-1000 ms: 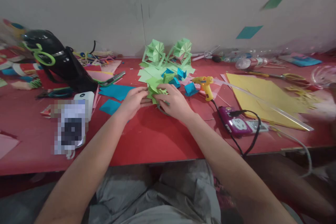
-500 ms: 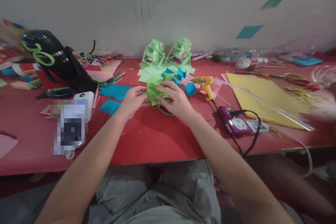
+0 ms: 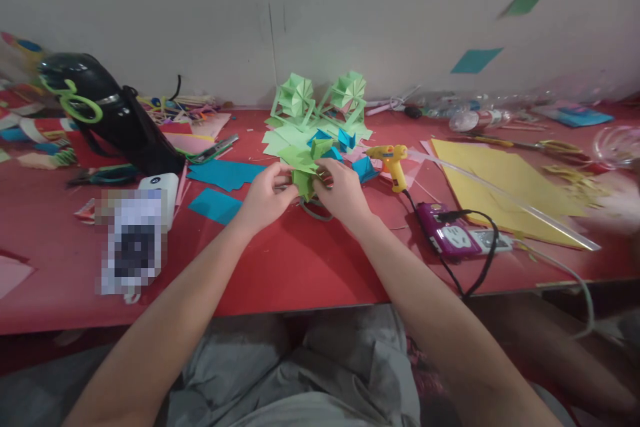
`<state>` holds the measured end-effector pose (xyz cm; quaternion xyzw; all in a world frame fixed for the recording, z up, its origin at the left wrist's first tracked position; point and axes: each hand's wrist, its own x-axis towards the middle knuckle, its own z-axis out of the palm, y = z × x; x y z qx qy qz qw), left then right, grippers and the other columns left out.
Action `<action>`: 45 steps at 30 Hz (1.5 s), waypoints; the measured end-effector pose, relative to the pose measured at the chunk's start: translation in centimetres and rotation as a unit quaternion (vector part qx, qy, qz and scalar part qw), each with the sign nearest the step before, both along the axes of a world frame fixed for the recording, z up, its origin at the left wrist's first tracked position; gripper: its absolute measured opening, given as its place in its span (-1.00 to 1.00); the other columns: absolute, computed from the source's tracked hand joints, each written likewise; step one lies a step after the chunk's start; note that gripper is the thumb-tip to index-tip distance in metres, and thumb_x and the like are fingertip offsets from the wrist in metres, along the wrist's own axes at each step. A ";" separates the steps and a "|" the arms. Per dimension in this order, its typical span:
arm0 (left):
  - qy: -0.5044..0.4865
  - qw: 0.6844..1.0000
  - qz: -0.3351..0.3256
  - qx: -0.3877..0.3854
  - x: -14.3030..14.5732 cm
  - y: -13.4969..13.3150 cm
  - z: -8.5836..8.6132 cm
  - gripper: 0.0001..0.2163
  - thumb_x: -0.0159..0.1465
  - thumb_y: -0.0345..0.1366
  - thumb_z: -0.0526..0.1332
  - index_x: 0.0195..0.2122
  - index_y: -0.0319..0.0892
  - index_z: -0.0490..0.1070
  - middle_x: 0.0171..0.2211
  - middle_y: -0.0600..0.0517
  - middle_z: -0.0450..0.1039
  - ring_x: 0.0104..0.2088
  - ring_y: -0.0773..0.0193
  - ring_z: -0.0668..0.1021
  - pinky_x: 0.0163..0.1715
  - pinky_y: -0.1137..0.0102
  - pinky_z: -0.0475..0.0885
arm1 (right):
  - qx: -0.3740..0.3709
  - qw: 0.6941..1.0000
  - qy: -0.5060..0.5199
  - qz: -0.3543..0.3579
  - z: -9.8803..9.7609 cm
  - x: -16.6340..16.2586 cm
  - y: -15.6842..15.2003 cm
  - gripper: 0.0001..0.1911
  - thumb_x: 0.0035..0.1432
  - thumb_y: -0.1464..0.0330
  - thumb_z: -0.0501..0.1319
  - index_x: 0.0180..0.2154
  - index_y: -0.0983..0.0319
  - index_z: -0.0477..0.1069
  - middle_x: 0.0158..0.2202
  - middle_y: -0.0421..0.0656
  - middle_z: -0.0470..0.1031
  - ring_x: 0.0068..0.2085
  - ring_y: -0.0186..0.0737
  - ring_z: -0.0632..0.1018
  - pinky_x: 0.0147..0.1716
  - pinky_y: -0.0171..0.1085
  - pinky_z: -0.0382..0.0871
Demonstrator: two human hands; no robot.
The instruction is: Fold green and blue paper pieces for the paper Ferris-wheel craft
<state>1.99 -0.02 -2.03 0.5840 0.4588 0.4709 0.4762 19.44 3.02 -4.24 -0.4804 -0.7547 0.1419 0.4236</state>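
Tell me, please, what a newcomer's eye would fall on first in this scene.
Probably the green folded paper held between the left hand and the right hand, mid-table. Behind it, near the wall, stand two pale green paper structures. The yellow glue gun to its right and the black object tilted at the left would likely draw the eye too.

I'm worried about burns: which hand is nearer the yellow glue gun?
Right. The right hand is left of the glue gun, with folded blue paper between; the left hand is farther left, beyond the green paper.
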 end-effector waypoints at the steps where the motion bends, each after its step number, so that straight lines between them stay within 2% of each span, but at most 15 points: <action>1: 0.014 1.000 -0.002 0.006 0.0 0.0 0.0 -0.76 0.13 -0.41 0.26 -0.15 -0.19 0.39 -0.28 -0.02 0.58 -0.32 0.21 0.64 -0.25 0.29 0.57 | 0.002 1.000 -0.014 -0.003 0.1 0.0 0.0 -0.62 0.08 0.48 0.15 -0.04 0.30 0.48 -0.20 0.01 0.54 -0.28 -0.13 0.55 -0.23 -0.18 0.48; 4: 0.049 0.999 -0.012 0.019 -0.1 -0.1 0.0 -0.74 0.15 -0.38 0.27 -0.11 -0.20 0.39 -0.24 -0.06 0.58 -0.30 0.20 0.63 -0.25 0.31 0.54 | 0.002 0.998 -0.052 -0.017 0.3 0.1 -0.1 -0.60 0.07 0.49 0.14 -0.04 0.31 0.53 -0.22 0.02 0.56 -0.28 -0.12 0.56 -0.25 -0.20 0.46; 8: 0.063 0.996 -0.046 0.035 -0.1 -0.2 -0.1 -0.71 0.18 -0.30 0.30 -0.07 -0.20 0.41 -0.10 -0.13 0.56 -0.10 0.10 0.62 -0.16 0.29 0.54 | -0.015 0.997 -0.080 -0.009 0.3 0.3 0.0 -0.63 0.00 0.55 0.14 -0.17 0.28 0.61 -0.23 0.01 0.61 -0.24 -0.07 0.59 -0.20 -0.18 0.45; 11: 0.067 0.995 -0.056 0.051 -0.1 -0.2 0.0 -0.71 0.19 -0.30 0.29 -0.06 -0.21 0.44 -0.07 -0.14 0.56 -0.02 0.05 0.60 -0.08 0.25 0.53 | -0.010 0.998 -0.065 -0.012 0.2 0.3 0.2 -0.66 0.00 0.56 0.14 -0.24 0.27 0.62 -0.27 -0.02 0.61 -0.24 -0.09 0.58 -0.19 -0.19 0.44; 16: 0.093 0.994 -0.039 0.053 -0.2 -0.1 -0.1 -0.71 0.17 -0.39 0.23 -0.06 -0.20 0.50 -0.08 -0.12 0.59 -0.05 0.05 0.61 -0.08 0.22 0.53 | -0.001 0.999 -0.002 -0.033 0.1 0.3 0.1 -0.66 -0.03 0.50 0.19 -0.18 0.30 0.59 -0.30 -0.06 0.56 -0.37 -0.22 0.51 -0.30 -0.25 0.41; 21: 0.106 0.993 -0.019 0.053 -0.5 0.1 -0.1 -0.69 0.14 -0.44 0.19 -0.10 -0.18 0.53 -0.10 -0.10 0.60 -0.06 0.05 0.61 -0.11 0.24 0.54 | -0.053 0.998 0.019 -0.033 0.3 0.3 -0.1 -0.65 -0.06 0.45 0.23 -0.16 0.29 0.55 -0.48 -0.16 0.50 -0.45 -0.22 0.47 -0.37 -0.24 0.35; 28: 0.098 0.994 -0.013 0.047 -0.1 -0.2 0.0 -0.72 0.20 -0.23 0.27 -0.08 -0.21 0.50 -0.14 -0.09 0.60 -0.12 0.05 0.62 -0.14 0.25 0.54 | -0.078 0.996 0.016 -0.047 0.6 0.0 -0.4 -0.76 -0.01 0.44 0.22 -0.23 0.27 0.53 -0.53 -0.19 0.47 -0.48 -0.24 0.45 -0.45 -0.28 0.27; 31: 0.118 0.991 -0.014 0.060 0.0 -0.1 -0.1 -0.76 0.19 -0.32 0.26 -0.11 -0.22 0.50 -0.14 -0.11 0.60 -0.10 0.06 0.62 -0.13 0.27 0.52 | -0.084 0.995 0.009 -0.050 0.6 0.0 -0.4 -0.78 -0.03 0.46 0.22 -0.26 0.25 0.51 -0.54 -0.21 0.46 -0.47 -0.24 0.46 -0.44 -0.28 0.27; 35: 0.120 0.991 -0.009 0.065 -0.3 0.2 -0.1 -0.77 0.15 -0.45 0.20 -0.16 -0.23 0.50 -0.17 -0.11 0.61 -0.13 0.08 0.64 -0.12 0.27 0.51 | -0.078 0.996 0.033 -0.004 0.8 -0.1 -0.7 -0.75 0.02 0.38 0.27 -0.19 0.27 0.48 -0.51 -0.20 0.48 -0.46 -0.25 0.48 -0.38 -0.27 0.32; 40: 0.082 0.995 0.006 0.052 -1.1 0.5 0.2 -0.79 0.16 -0.43 0.20 -0.16 -0.22 0.44 -0.20 -0.07 0.61 -0.20 0.12 0.65 -0.16 0.30 0.53 | -0.102 0.981 0.101 0.132 1.5 0.3 -0.9 -0.49 0.13 0.14 0.30 0.04 0.27 0.40 -0.27 -0.11 0.58 -0.40 -0.28 0.51 -0.37 -0.28 0.40; 42: 0.074 0.996 0.018 0.052 -1.3 0.6 0.2 -0.78 0.15 -0.44 0.21 -0.16 -0.21 0.41 -0.20 -0.07 0.61 -0.20 0.14 0.65 -0.19 0.32 0.53 | -0.106 0.976 0.104 0.159 1.7 0.6 -0.8 -0.52 0.17 0.11 0.28 0.02 0.26 0.44 -0.22 -0.10 0.58 -0.37 -0.29 0.52 -0.36 -0.28 0.41; 45: 0.065 0.997 0.008 0.050 -1.4 0.6 0.3 -0.74 0.14 -0.46 0.20 -0.12 -0.21 0.38 -0.19 -0.07 0.60 -0.20 0.15 0.64 -0.23 0.35 0.51 | -0.081 0.982 0.099 0.139 1.5 0.8 -0.4 -0.59 0.16 0.07 0.30 -0.11 0.24 0.53 -0.27 -0.11 0.55 -0.33 -0.27 0.51 -0.33 -0.27 0.41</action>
